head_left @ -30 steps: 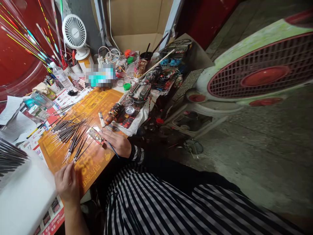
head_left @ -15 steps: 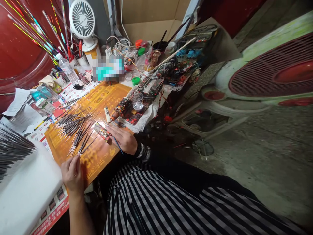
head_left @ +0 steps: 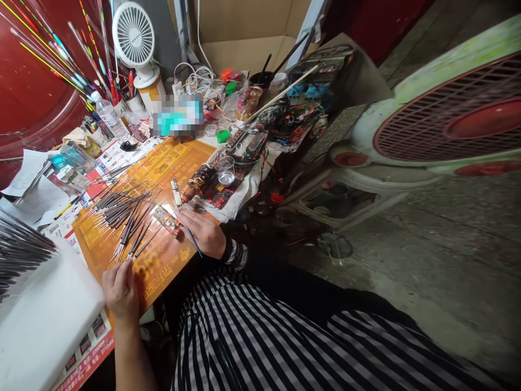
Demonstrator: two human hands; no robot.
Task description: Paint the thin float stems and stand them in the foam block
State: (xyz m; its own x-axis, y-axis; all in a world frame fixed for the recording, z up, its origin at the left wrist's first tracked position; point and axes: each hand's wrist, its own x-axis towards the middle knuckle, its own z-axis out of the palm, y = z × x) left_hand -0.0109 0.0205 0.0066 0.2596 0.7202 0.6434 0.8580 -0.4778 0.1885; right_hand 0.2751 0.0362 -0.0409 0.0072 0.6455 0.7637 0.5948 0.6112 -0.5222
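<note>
While fingers (head_left: 125,279) hide what L grip (head_left: 120,290) pinches, R grip (head_left: 202,233) nearly shut on thin blue brush (head_left: 192,242), tip hidden

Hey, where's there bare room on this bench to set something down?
Best spot: the orange printed mat, above the spread of thin sticks and left of the paint-spattered cloth. The white board also has bare surface below the dark stick stack, beside the left hand. Crowded: the back, with jars, cables, and paint clutter.
</note>
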